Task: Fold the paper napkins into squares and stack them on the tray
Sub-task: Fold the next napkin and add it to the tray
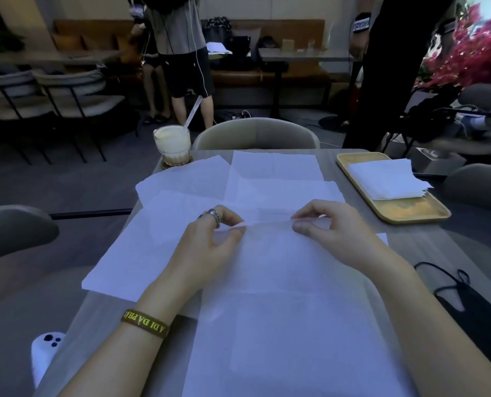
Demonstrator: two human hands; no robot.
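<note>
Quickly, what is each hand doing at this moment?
Left hand: pinches the far edge of the napkin.
Right hand: pinches the same edge.

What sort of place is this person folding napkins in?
Probably a café or restaurant: a long padded bench with small tables at the back, matching cushioned chairs, and a milky drink with a straw on the table, beyond the napkin that the left hand and right hand pinch.
</note>
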